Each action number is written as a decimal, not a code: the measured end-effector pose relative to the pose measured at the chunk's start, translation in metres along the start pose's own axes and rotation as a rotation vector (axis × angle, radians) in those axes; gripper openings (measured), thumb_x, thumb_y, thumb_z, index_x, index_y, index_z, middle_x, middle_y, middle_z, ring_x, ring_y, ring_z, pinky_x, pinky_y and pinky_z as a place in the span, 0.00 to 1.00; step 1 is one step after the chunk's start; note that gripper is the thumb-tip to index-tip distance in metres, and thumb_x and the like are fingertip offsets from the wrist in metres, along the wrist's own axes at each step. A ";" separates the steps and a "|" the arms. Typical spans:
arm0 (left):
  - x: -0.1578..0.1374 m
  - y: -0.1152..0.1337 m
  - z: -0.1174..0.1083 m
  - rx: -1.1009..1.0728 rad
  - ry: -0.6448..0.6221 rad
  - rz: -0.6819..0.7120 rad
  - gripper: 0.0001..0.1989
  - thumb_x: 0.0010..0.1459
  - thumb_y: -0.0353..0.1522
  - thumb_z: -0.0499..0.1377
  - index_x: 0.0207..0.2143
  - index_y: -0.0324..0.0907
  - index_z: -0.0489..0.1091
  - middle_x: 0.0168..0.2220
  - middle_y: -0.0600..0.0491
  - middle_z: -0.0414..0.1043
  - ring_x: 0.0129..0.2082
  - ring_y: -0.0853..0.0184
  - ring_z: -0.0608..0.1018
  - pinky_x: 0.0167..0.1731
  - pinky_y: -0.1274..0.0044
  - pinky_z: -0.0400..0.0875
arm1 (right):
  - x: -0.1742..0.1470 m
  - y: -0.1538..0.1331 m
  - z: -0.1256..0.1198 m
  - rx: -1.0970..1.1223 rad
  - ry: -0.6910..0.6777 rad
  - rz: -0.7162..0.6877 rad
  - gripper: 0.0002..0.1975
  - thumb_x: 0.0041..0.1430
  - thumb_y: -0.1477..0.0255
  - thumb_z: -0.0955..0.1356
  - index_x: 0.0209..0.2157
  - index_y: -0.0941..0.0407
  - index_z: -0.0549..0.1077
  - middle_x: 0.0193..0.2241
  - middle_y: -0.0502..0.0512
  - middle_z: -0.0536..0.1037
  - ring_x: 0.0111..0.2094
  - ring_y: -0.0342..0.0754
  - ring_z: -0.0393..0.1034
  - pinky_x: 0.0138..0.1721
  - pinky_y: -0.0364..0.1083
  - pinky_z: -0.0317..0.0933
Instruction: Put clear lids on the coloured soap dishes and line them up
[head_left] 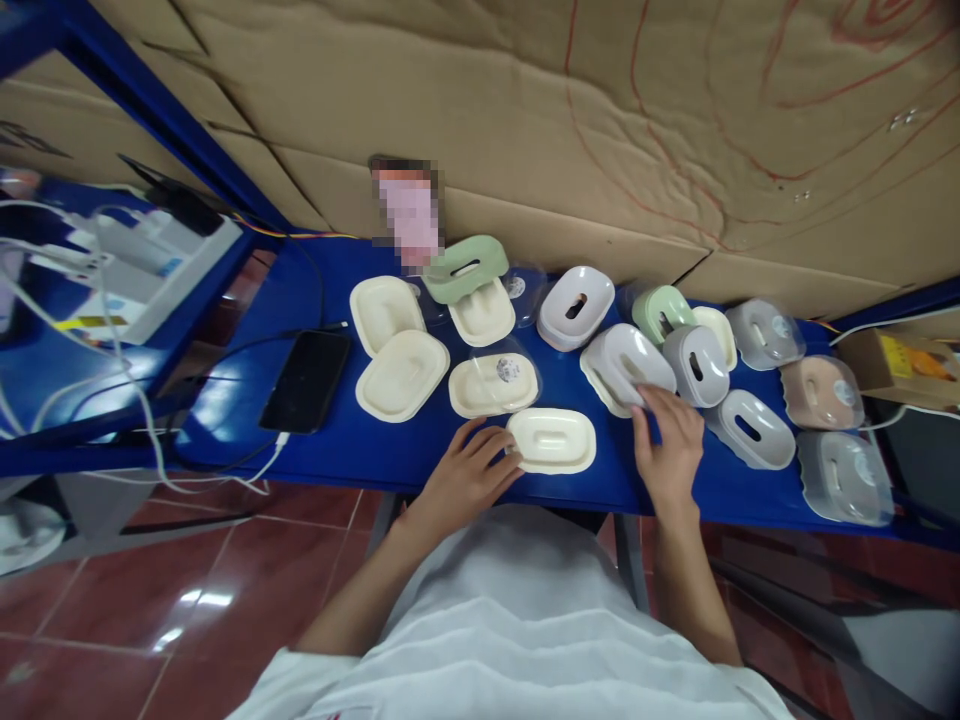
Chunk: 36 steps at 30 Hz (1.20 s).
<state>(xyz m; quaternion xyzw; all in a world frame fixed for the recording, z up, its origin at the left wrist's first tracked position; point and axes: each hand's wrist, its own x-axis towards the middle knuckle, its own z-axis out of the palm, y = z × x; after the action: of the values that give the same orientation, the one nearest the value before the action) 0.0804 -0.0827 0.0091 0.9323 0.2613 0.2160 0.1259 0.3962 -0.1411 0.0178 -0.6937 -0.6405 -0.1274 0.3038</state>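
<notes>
My left hand (pixel 480 465) has its fingers curled at the left end of a cream oval tray (pixel 553 440) with a raised bar in the middle. My right hand (pixel 670 440) grips the near right edge of a glossy grey oval cover (pixel 634 355), which is tilted over a cream piece (pixel 604 390). Another cream oval tray (pixel 487 385), under a clear labelled lid (pixel 516 368), lies just beyond my left hand. To the right of my right hand are grey slotted covers (pixel 697 365) (pixel 752 430).
Cream trays (pixel 403 375), a green slotted cover (pixel 469 268) and a grey one (pixel 576 305) lie farther back on the blue table (pixel 300 285). Several clear-lidded pieces (pixel 846 478) line the right end. A phone (pixel 306 380) with a white cable sits left, before a cardboard wall (pixel 487 110).
</notes>
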 end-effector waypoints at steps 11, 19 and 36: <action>-0.009 -0.004 -0.001 -0.037 0.086 0.026 0.19 0.69 0.28 0.63 0.61 0.49 0.74 0.65 0.45 0.74 0.69 0.53 0.73 0.67 0.56 0.72 | -0.066 -0.046 -0.006 0.324 -0.369 -0.282 0.27 0.73 0.78 0.66 0.69 0.46 0.70 0.57 0.53 0.83 0.62 0.53 0.75 0.68 0.59 0.64; -0.019 -0.004 0.004 -0.054 0.106 -0.011 0.13 0.70 0.29 0.63 0.55 0.44 0.76 0.60 0.45 0.78 0.65 0.51 0.76 0.60 0.59 0.78 | -0.061 -0.053 0.002 0.283 -0.437 -0.338 0.23 0.75 0.77 0.64 0.66 0.49 0.72 0.61 0.56 0.80 0.67 0.53 0.70 0.73 0.61 0.59; -0.012 -0.009 -0.018 -0.098 0.144 -0.151 0.21 0.71 0.42 0.63 0.61 0.45 0.72 0.64 0.41 0.73 0.64 0.51 0.75 0.62 0.57 0.72 | -0.024 0.004 0.012 0.020 -0.261 -0.033 0.21 0.78 0.65 0.63 0.66 0.52 0.71 0.61 0.60 0.80 0.64 0.57 0.73 0.67 0.60 0.57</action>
<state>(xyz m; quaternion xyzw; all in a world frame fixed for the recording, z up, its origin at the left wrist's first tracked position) 0.0590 -0.0793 0.0175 0.8849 0.3280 0.2847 0.1683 0.3939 -0.1532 -0.0061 -0.6905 -0.6873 -0.0347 0.2227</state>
